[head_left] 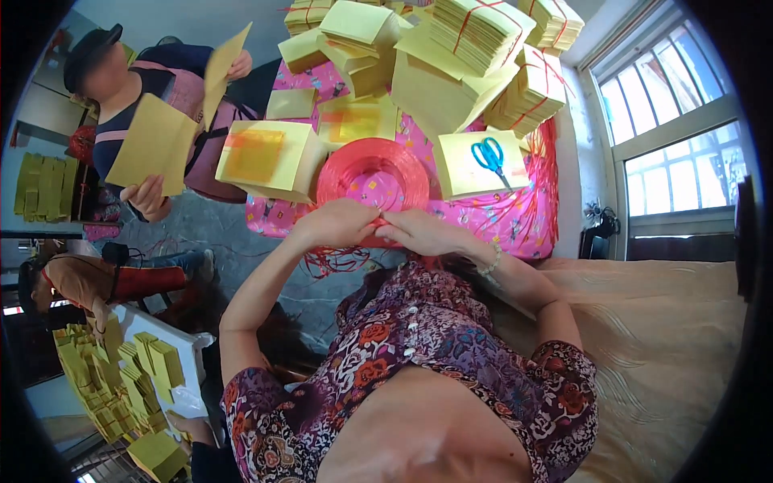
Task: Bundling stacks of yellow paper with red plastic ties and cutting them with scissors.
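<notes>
Centre of frame: a large roll of red plastic twine [413,175] lies flat on the pink patterned table cover [499,229], ring opening upward, at the table's near edge; probably set there so strand can be drawn off close to the body. A yellow paper stack [302,165] with an orange-gold square on top stands just left of it; to the right, blue-handled scissors [498,163] lie on a second paper stack [461,165], likely parked within reach of the right hand [419,232]. Tied bundles [527,92], upper right of centre, carry red strands across their faces. Loose strands [547,181] hang at the table's right edge, perhaps kept there as ready lengths. Upper left, a co-worker holds yellow sheets [153,145]. Fingers: the left hand [345,222] and the right meet at the roll's near rim, both curled well inward, thumbs and fingertips drawn close together, little gap showing. Red shows right at the meeting point; whether a strand is pinched there or the roll merely lies behind, cannot tell. Both wrists angle in from the lower part of the frame, the scissors out of either grasp.
</notes>
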Demonstrator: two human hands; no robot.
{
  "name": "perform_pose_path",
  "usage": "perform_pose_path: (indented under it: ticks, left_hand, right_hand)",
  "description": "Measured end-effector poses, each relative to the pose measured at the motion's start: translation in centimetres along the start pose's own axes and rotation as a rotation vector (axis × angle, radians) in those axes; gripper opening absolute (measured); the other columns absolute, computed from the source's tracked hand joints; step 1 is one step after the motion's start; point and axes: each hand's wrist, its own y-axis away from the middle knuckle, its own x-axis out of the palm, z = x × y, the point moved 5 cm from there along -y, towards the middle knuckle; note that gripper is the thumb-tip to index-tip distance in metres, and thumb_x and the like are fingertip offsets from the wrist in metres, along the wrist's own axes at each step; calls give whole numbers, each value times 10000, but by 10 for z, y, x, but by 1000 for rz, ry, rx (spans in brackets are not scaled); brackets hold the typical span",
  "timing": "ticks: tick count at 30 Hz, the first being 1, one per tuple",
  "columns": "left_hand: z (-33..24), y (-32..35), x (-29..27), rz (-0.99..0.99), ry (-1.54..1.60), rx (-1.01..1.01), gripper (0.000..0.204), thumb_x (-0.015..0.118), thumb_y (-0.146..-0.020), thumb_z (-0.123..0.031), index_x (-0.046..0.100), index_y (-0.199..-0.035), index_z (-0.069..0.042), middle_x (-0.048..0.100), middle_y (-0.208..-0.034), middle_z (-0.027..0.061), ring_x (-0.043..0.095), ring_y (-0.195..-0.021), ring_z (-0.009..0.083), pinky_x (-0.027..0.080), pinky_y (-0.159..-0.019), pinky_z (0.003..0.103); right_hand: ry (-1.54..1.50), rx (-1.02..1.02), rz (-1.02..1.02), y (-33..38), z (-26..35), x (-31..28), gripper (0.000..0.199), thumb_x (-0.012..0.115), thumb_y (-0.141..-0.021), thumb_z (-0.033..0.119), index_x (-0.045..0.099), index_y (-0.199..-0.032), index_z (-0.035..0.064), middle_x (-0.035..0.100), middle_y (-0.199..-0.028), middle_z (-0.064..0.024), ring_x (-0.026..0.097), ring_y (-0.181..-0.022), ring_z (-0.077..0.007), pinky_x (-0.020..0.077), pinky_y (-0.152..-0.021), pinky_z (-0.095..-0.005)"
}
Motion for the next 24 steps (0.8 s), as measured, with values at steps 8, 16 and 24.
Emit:
perform_pose_path:
  ticks: [8, 16, 24]
  left_hand:
    - [2, -5, 21, 106, 374, 189, 328, 497, -899, -307, 537, -1071, -32, 585, -764, 116, 584, -743, 206, 447, -663, 338]
    - [66, 19, 44, 168, 740, -88, 358, 502, -893, -409, 548, -821, -61, 500, -650, -10, 485, -563, 68, 408, -488, 217]
    - [133, 41, 72, 205, 908, -238, 308, 487, -912, -362, 502, -764, -92, 417, -608, -53, 403, -514, 46, 341, -452, 203]
  right_hand:
    - [11, 114, 177, 52, -4, -40, 357, 406, -922, 321, 549, -999, 3, 599, -842, -182, 577, -769, -292, 441, -715, -379]
    - [-156, 534, -96, 160, -108, -103, 290, 444, -930, 306, 535, -843, 44, 487, -654, -13, 472, -589, -130, 399, -541, -267]
    - [-654, 746, -55, 226, -221, -65, 281, 434, -944, 303, 494, -770, 90, 429, -628, 41, 382, -516, -67, 320, -484, -208]
